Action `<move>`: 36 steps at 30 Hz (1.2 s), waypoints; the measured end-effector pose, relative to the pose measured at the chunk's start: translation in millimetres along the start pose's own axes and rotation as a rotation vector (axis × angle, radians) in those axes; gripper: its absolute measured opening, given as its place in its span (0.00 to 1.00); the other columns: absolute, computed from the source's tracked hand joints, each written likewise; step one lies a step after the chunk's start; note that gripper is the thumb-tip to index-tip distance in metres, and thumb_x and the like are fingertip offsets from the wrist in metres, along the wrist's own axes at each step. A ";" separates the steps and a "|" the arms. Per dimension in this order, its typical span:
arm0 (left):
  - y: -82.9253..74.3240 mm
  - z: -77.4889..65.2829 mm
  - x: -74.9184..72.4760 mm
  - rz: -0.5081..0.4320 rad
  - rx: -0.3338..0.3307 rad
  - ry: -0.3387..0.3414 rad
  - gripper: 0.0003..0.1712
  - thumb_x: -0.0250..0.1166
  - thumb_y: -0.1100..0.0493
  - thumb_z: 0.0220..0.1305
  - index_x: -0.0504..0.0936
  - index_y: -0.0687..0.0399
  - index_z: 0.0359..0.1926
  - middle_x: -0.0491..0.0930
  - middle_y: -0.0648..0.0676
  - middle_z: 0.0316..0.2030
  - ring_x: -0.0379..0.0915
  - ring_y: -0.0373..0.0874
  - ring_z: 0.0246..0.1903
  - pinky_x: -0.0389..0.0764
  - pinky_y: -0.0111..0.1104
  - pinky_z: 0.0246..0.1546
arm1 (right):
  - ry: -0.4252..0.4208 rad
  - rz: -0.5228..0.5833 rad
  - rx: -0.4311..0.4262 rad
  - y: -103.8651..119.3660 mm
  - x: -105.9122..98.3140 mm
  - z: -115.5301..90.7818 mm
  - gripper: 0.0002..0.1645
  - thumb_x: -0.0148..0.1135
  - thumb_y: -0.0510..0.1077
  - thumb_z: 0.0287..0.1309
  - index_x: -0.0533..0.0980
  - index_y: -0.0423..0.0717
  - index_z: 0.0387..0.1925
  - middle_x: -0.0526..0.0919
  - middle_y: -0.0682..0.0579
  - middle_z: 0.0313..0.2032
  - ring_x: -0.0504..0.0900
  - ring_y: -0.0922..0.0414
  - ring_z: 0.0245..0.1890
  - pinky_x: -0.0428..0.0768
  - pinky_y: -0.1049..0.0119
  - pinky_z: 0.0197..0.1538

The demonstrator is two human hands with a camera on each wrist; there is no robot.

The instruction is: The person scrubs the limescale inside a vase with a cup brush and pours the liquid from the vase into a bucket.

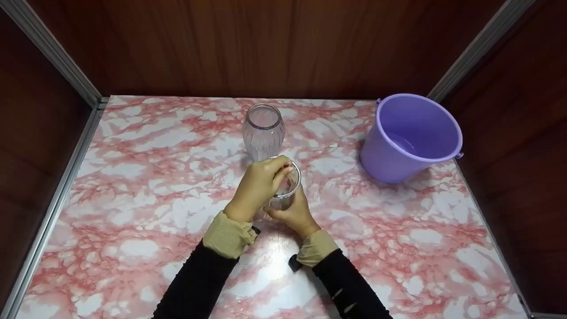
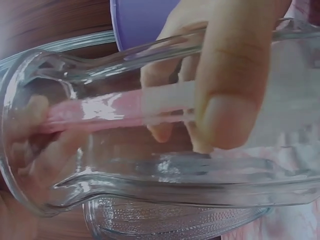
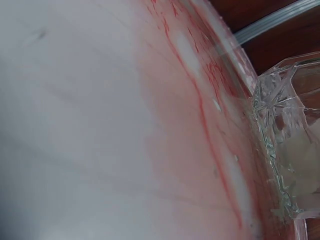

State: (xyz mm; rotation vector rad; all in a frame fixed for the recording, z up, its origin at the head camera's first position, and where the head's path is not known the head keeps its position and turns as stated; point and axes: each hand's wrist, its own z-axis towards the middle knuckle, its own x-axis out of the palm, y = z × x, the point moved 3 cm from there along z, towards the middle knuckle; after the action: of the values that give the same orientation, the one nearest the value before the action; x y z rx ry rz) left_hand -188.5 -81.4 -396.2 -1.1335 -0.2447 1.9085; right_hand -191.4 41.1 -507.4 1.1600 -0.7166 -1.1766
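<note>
My left hand (image 1: 258, 184) is at the mouth of a clear glass jar (image 1: 281, 203), fingertips inside the rim. They pinch a slim pink stick-like thing (image 2: 107, 109) that reaches down into the jar; its whitish far part is blurred behind glass and fingers, so its kind is unclear. Round the jar's body my right hand (image 1: 297, 215) grips, its thumb (image 2: 232, 90) across the near side in the left wrist view. The faceted jar bottom (image 3: 280, 130) shows at the right edge of the right wrist view, raised off the table.
A ribbed clear glass vase (image 1: 263, 139) stands upright just behind the hands. At the back right is a purple bucket (image 1: 390, 164). The red-and-white marbled table (image 1: 146, 212) is bordered by dark wood panels (image 1: 248, 48) and metal rails (image 1: 57, 186).
</note>
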 end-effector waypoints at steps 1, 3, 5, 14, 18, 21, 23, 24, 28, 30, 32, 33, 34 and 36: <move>-0.5 -0.3 0.0 0.003 0.000 -0.008 0.05 0.65 0.63 0.69 0.83 0.62 0.40 0.86 0.58 0.33 0.84 0.49 0.32 0.85 0.39 0.35 | 0.004 0.026 0.007 -0.8 0.2 0.3 0.61 0.77 0.29 0.39 0.52 0.28 0.73 0.67 0.33 0.67 0.70 0.43 0.65 0.68 0.53 0.70; -1.9 -0.4 -0.3 0.007 0.000 -0.016 0.05 0.64 0.63 0.70 0.83 0.62 0.40 0.86 0.57 0.33 0.85 0.50 0.33 0.85 0.39 0.37 | 0.014 0.084 0.016 -9.5 0.9 1.6 0.62 0.76 0.26 0.39 0.51 0.29 0.74 0.66 0.33 0.68 0.69 0.43 0.66 0.67 0.53 0.71; -2.5 -0.5 -0.2 0.010 -0.004 -0.017 0.05 0.64 0.63 0.70 0.83 0.62 0.40 0.86 0.58 0.33 0.85 0.50 0.34 0.85 0.39 0.37 | 0.014 0.102 0.011 -18.9 1.1 2.4 0.64 0.75 0.25 0.37 0.50 0.29 0.74 0.65 0.33 0.69 0.68 0.42 0.66 0.67 0.55 0.72; -2.9 -1.9 1.0 0.033 -0.005 -0.050 0.06 0.65 0.63 0.69 0.83 0.63 0.40 0.86 0.59 0.34 0.85 0.52 0.35 0.86 0.40 0.39 | -0.016 -0.012 -0.010 -36.4 -1.2 2.1 0.66 0.81 0.33 0.35 0.54 0.35 0.74 0.68 0.39 0.69 0.69 0.48 0.67 0.64 0.58 0.73; -2.9 -2.7 2.4 0.052 0.005 -0.068 0.05 0.65 0.63 0.69 0.83 0.63 0.39 0.86 0.59 0.33 0.85 0.52 0.34 0.86 0.39 0.38 | -0.020 -0.019 -0.018 -35.5 -1.6 2.4 0.66 0.81 0.33 0.34 0.53 0.35 0.75 0.67 0.38 0.70 0.67 0.47 0.69 0.62 0.56 0.74; -3.8 -2.3 3.1 0.068 0.007 -0.068 0.05 0.65 0.64 0.69 0.82 0.64 0.39 0.86 0.59 0.33 0.85 0.52 0.34 0.86 0.39 0.38 | -0.024 -0.017 -0.001 -36.4 -1.5 2.5 0.66 0.79 0.31 0.34 0.52 0.33 0.75 0.66 0.37 0.70 0.67 0.46 0.69 0.63 0.58 0.74; -4.2 -1.8 3.8 0.080 0.005 -0.060 0.05 0.65 0.64 0.69 0.82 0.64 0.39 0.86 0.59 0.33 0.85 0.52 0.35 0.86 0.39 0.39 | -0.024 -0.002 0.020 -37.4 -1.3 2.7 0.66 0.77 0.29 0.33 0.52 0.32 0.74 0.67 0.35 0.69 0.69 0.44 0.67 0.65 0.57 0.73; -4.4 -1.5 4.0 0.089 0.002 -0.055 0.05 0.65 0.64 0.69 0.82 0.63 0.39 0.86 0.59 0.34 0.85 0.52 0.35 0.86 0.39 0.40 | -0.022 0.004 0.025 -37.8 -1.1 3.0 0.65 0.76 0.28 0.33 0.52 0.31 0.74 0.67 0.34 0.69 0.69 0.43 0.67 0.66 0.58 0.72; -4.6 -1.8 4.8 0.113 -0.006 -0.029 0.05 0.64 0.64 0.70 0.82 0.63 0.39 0.86 0.58 0.34 0.85 0.52 0.36 0.86 0.40 0.40 | -0.012 0.017 0.030 -38.3 -0.4 3.3 0.65 0.76 0.28 0.35 0.51 0.32 0.75 0.67 0.34 0.69 0.69 0.43 0.66 0.66 0.58 0.72; -4.9 -2.0 4.9 0.131 -0.006 -0.018 0.04 0.63 0.64 0.70 0.82 0.62 0.39 0.85 0.58 0.33 0.85 0.52 0.35 0.86 0.40 0.38 | -0.008 0.017 0.016 -38.0 -0.3 3.4 0.65 0.77 0.29 0.36 0.51 0.33 0.75 0.67 0.36 0.69 0.68 0.46 0.67 0.64 0.59 0.73; -5.4 -1.8 5.1 0.149 -0.003 -0.011 0.04 0.63 0.63 0.70 0.81 0.61 0.39 0.84 0.57 0.32 0.84 0.51 0.34 0.86 0.41 0.36 | -0.008 0.017 -0.003 -37.4 -0.6 3.3 0.64 0.77 0.31 0.37 0.52 0.34 0.75 0.68 0.38 0.69 0.68 0.48 0.67 0.64 0.59 0.73; -5.5 -1.7 5.5 0.163 0.000 -0.010 0.05 0.63 0.63 0.71 0.81 0.61 0.38 0.84 0.57 0.31 0.84 0.51 0.33 0.86 0.41 0.35 | -0.007 0.023 -0.014 -37.0 -0.7 3.3 0.64 0.77 0.32 0.38 0.52 0.34 0.75 0.68 0.38 0.69 0.68 0.48 0.67 0.65 0.59 0.73; -5.5 -1.6 5.8 0.174 0.002 -0.010 0.05 0.63 0.62 0.71 0.81 0.60 0.38 0.83 0.56 0.31 0.84 0.51 0.32 0.86 0.42 0.34 | -0.010 0.016 -0.026 -36.8 -1.1 3.0 0.64 0.78 0.33 0.38 0.53 0.34 0.75 0.68 0.38 0.68 0.69 0.48 0.66 0.65 0.59 0.72; -5.5 -1.3 6.6 0.183 0.005 -0.012 0.05 0.63 0.62 0.71 0.80 0.60 0.37 0.82 0.56 0.29 0.83 0.51 0.30 0.85 0.42 0.31 | -0.012 0.012 -0.040 -37.3 -1.7 2.9 0.63 0.77 0.34 0.37 0.53 0.34 0.74 0.69 0.38 0.68 0.70 0.47 0.65 0.67 0.59 0.72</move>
State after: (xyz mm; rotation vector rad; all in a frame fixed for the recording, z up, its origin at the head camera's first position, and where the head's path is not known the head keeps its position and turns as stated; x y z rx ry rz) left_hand -185.6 -73.3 -397.9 -1.1755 -0.1464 2.0749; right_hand -206.5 43.1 -541.6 1.1150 -0.7051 -1.1836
